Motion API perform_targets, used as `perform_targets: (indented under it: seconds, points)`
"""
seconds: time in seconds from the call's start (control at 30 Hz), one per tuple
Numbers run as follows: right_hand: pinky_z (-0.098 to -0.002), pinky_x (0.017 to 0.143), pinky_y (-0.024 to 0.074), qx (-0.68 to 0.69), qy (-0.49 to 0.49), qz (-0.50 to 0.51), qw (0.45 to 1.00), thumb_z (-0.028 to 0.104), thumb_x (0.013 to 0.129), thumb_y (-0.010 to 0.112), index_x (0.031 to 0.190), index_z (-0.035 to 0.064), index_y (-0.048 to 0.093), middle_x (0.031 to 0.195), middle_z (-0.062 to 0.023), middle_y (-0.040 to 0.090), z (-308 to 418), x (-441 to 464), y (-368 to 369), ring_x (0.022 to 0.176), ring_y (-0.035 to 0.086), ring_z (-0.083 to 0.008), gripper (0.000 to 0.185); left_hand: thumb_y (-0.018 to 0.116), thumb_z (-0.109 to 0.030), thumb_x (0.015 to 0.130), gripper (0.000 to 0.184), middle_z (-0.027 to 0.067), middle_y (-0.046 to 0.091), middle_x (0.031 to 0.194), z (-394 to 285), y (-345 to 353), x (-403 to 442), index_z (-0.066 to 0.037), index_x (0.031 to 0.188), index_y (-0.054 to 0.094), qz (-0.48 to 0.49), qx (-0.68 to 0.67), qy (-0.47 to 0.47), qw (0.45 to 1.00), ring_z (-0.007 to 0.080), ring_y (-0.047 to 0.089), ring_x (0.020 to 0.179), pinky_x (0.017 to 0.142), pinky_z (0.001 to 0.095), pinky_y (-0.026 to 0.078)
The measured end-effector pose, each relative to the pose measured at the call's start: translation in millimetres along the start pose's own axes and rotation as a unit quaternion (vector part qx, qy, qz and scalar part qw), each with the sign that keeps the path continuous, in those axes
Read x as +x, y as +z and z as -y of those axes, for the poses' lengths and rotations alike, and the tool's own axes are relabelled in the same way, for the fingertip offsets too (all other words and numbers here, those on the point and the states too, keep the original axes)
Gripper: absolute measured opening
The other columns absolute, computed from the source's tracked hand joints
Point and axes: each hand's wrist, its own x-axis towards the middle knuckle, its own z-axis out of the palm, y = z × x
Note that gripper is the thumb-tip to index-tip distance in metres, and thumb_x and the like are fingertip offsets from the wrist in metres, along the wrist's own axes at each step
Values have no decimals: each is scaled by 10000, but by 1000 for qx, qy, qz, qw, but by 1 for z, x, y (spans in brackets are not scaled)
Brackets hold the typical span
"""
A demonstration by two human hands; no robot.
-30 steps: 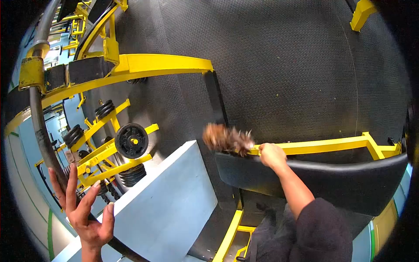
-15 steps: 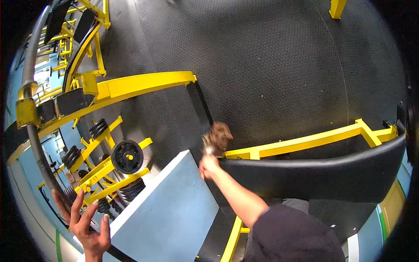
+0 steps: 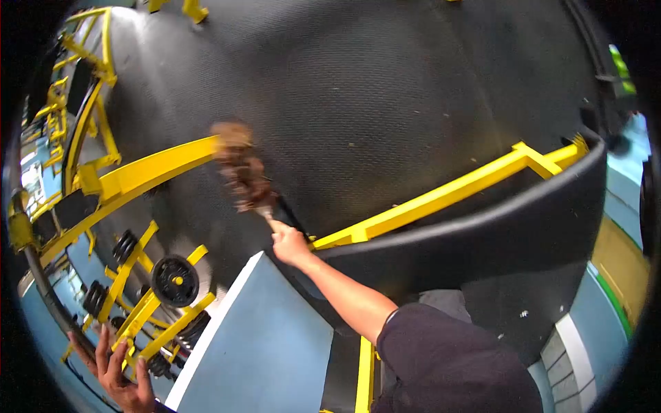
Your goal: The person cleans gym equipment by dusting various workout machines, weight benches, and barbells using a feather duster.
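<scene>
My right hand (image 3: 290, 246) is closed around the handle of a brown feather duster (image 3: 246, 172). The duster is blurred by motion, and its tip overlaps the end of a curved yellow beam (image 3: 162, 162); whether they touch I cannot tell. At the lower left, my left hand (image 3: 122, 377) has its fingers spread, close to a dark metal bar (image 3: 51, 292). Nothing shows in that hand. Below my right forearm runs a long black padded bench (image 3: 454, 258) on a yellow frame (image 3: 441, 199).
A light blue panel with a white edge (image 3: 258, 344) stands between my hands. Left of it is a yellow rack holding black weight plates (image 3: 174, 281). Black textured matting (image 3: 365, 89) covers the floor. More yellow gym frames (image 3: 103, 127) stand at the far left.
My right hand has swung the feather duster left and away from me, toward the yellow beam's end. The view has shifted, and my left hand appears lower, still spread.
</scene>
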Motion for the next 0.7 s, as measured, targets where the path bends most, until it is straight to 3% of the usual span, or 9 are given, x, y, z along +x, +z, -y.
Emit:
perform_targets:
  seconds: [0.1, 0.2, 0.23, 0.37, 0.43, 0.5, 0.57, 0.63, 0.7]
  points:
    - [-413, 819, 469, 20, 0, 35, 999, 202, 841, 521, 1118, 71, 566, 1013, -196, 623, 13, -33, -40, 977, 587, -369, 310, 586, -69, 735, 256, 168, 467, 1317, -1, 1, -4, 13, 976, 611, 4, -23, -32, 999, 331, 179, 1371, 1064, 453, 238]
    - [-434, 744, 454, 27, 25, 75, 997, 197, 836, 502, 1009, 30, 555, 901, -220, 613, -8, -77, -82, 892, 601, -363, 246, 612, -85, 736, 259, 166, 464, 1317, 19, 17, -12, 10, 977, 610, -2, -265, -95, 959, 350, 301, 1309, 1057, 432, 254]
    - [-429, 742, 455, 15, 22, 68, 997, 179, 825, 490, 1009, 27, 553, 898, -218, 614, -13, -95, -103, 881, 601, -359, 247, 626, -81, 727, 261, 167, 462, 1319, 21, 14, -12, -1, 975, 616, -46, -27, 12, 998, 364, 335, 1284, 1050, 434, 263]
    - [-467, 749, 450, -82, 57, 61, 993, 175, 797, 447, 982, 76, 581, 976, -230, 608, -27, -183, -228, 943, 586, -387, 249, 650, -93, 666, 293, 154, 438, 1348, 32, 26, -10, -20, 948, 621, -88, -126, 15, 988, 360, 227, 1349, 1086, 469, 168]
    - [-461, 739, 464, -110, 18, 3, 994, 222, 802, 466, 969, 75, 594, 922, -208, 630, -37, -242, -299, 897, 606, -377, 257, 653, -137, 646, 302, 131, 422, 1366, 20, 30, -17, -53, 935, 621, -213, 83, 74, 971, 352, 234, 1347, 1100, 511, 80]
    - [-439, 726, 476, -112, -41, -62, 991, 293, 827, 513, 965, 87, 604, 883, -178, 640, -45, -306, -366, 873, 616, -350, 264, 643, -184, 623, 355, 126, 439, 1347, -19, 38, -32, -84, 962, 616, -175, 73, 51, 981, 347, 244, 1343, 1097, 554, 23]
    - [-382, 727, 495, -118, -91, -141, 979, 263, 852, 550, 989, 75, 612, 886, -168, 647, -53, -376, -432, 847, 637, -311, 241, 677, -212, 595, 415, 151, 516, 1251, -107, 68, -47, -107, 993, 624, -188, 12, 23, 982, 370, 359, 1267, 1071, 554, 162]
    - [-356, 743, 499, -102, -141, -267, 948, 230, 864, 550, 1025, 79, 615, 917, -147, 655, -73, -440, -485, 858, 642, -285, 231, 772, -243, 542, 473, 127, 617, 1074, -206, 92, -72, -113, 978, 643, -175, -123, 140, 967, 339, 559, 1018, 872, 483, 411]
    - [-342, 762, 499, -77, -122, -363, 921, 224, 868, 559, 1050, 80, 619, 963, -132, 657, -102, -498, -532, 883, 645, -257, 240, 792, -188, 548, 526, 145, 631, 1032, -327, 110, -132, -52, 1027, 624, -126, -289, 243, 918, 328, 609, 924, 790, 392, 490]
